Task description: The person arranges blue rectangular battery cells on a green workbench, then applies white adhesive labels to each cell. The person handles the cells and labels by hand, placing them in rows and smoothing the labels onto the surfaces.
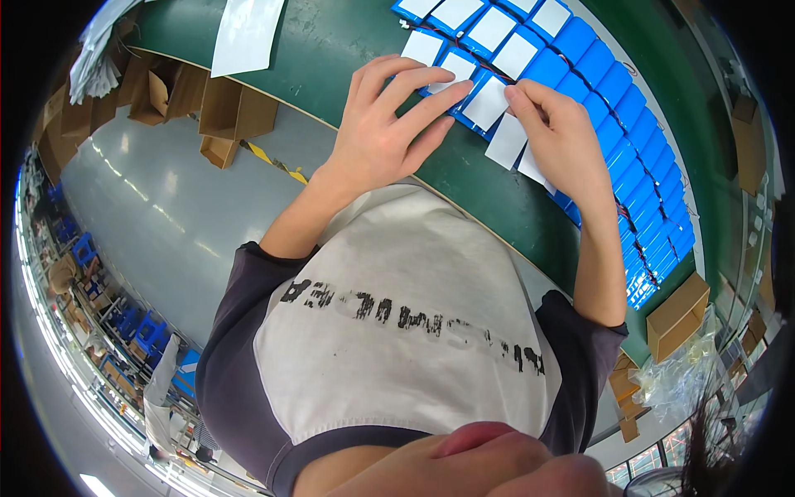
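Rows of blue-wrapped battery packs (571,41) with thin dark and red wires lie on a green table (306,50). Several packs nearest me and at the far left bear white rectangular labels (515,55). My left hand (385,124) is over the near left edge of the rows, fingers spread, fingertips close to a labelled pack. To its right my right hand (563,137) bends over the packs, thumb and index finger pinched together beside a wire and a label. What they pinch, if anything, is hidden. Two white labels (506,142) show just below that hand, partly covered by it.
A white sheet (247,33) lies on the table at the far left. Cardboard boxes (236,108) stand beyond the table's left edge. An open carton (677,315) and clear plastic wrap (683,373) sit at the right. Yellow-black tape (273,161) marks the floor.
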Demonstrator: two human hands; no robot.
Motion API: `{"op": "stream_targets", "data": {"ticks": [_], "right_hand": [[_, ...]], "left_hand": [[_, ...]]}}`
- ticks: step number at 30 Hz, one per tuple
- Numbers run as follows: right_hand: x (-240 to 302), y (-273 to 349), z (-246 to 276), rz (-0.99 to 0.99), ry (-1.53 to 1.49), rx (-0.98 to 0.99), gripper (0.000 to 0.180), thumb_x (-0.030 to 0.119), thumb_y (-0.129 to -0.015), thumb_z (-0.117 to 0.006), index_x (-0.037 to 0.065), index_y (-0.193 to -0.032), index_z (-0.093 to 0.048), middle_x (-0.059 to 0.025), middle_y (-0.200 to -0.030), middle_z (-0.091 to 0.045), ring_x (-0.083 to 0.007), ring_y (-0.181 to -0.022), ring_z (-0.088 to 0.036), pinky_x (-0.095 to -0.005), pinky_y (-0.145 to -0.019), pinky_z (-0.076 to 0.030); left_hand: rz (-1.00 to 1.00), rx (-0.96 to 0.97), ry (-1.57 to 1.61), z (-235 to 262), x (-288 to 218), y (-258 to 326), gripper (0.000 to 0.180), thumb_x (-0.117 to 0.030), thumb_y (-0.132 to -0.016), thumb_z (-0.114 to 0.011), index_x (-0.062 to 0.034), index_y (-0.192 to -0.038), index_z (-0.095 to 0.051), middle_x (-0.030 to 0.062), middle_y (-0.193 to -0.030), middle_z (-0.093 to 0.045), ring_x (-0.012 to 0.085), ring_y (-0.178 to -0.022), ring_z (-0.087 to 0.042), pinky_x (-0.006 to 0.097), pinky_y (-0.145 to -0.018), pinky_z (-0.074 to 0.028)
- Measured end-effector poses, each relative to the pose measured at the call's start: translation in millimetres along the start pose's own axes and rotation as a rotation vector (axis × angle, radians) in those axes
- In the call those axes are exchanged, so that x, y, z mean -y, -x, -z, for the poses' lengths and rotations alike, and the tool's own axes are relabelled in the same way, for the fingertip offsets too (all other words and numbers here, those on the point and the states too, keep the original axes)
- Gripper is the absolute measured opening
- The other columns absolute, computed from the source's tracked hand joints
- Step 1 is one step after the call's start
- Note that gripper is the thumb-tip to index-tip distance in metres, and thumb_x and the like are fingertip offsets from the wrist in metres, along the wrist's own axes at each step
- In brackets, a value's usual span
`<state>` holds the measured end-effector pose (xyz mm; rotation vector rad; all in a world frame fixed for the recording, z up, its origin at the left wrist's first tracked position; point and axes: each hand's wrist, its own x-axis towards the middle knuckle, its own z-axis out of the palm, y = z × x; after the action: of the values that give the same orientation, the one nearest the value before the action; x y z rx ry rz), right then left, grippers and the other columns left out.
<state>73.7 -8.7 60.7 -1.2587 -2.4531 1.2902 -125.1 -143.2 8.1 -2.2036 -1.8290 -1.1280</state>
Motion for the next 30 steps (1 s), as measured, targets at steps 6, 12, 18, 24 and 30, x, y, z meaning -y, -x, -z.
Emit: {"op": "stream_targets", "data": {"ticks": [6,12,18,24,30], "right_hand": [[2.5,-5.0,-7.8,0.064,0.107,0.011,0.031,0.029,-0.105,-0.056,0.004,-0.097,-0.072,-0.0168,-0.084,-0.073,-0.0398,-0.077,-0.069,-0.0449,-0.069,-0.054],[-0.8,-8.3,-9.6,0.110,0.127,-0.034,0.031,0.028,-0.106,-0.055,0.004,-0.097,-0.073,-0.0170,-0.083,-0.073,-0.0404,-0.078,-0.070,-0.0466,-0.072,-0.055],[-4.2,-8.6,-15.1,0.129,0.219,-0.044,0.029,0.027,-0.105,-0.057,0.005,-0.097,-0.073,-0.0183,-0.081,-0.073,-0.0405,-0.075,-0.070,-0.0466,-0.068,-0.056],[1.1,-11.5,-6.6,0.085,0.198,-0.003,0.026,0.028,-0.101,-0.063,0.004,-0.097,-0.074,-0.0207,-0.078,-0.072,-0.0402,-0.071,-0.070,-0.0452,-0.064,-0.056],[-1.6,4.6,40.8,0.044,0.158,-0.219,0.020,0.026,-0.097,-0.071,0.006,-0.098,-0.074,-0.0077,-0.067,-0.065,-0.0189,-0.061,-0.063,-0.0340,-0.066,-0.053]], "left_hand": [[0.008,0.022,0.013,-5.0,-5.5,2.4,0.044,-0.006,-0.081,-0.076,-0.0174,-0.123,-0.077,0.0028,-0.125,-0.067,0.0293,-0.117,-0.055,0.042,-0.101,-0.046],[-0.034,-0.030,0.010,-7.6,-0.4,3.6,0.044,-0.012,-0.081,-0.077,-0.0191,-0.124,-0.075,0.0014,-0.123,-0.065,0.0283,-0.114,-0.056,0.045,-0.098,-0.046],[-0.024,0.018,-0.025,-6.7,-4.1,4.5,0.045,-0.004,-0.080,-0.074,-0.0182,-0.122,-0.077,0.0031,-0.124,-0.067,0.0292,-0.117,-0.055,0.043,-0.101,-0.046],[-0.086,0.150,-0.195,-3.5,-12.2,-5.0,0.042,-0.007,-0.079,-0.072,-0.0152,-0.120,-0.074,-0.0025,-0.141,-0.064,0.0266,-0.128,-0.055,0.050,-0.112,-0.041],[-0.044,0.312,-0.251,-7.2,-21.1,-2.8,0.053,-0.008,-0.082,-0.072,-0.0165,-0.134,-0.066,-0.0038,-0.150,-0.059,0.0230,-0.134,-0.054,0.053,-0.119,-0.035]]}}
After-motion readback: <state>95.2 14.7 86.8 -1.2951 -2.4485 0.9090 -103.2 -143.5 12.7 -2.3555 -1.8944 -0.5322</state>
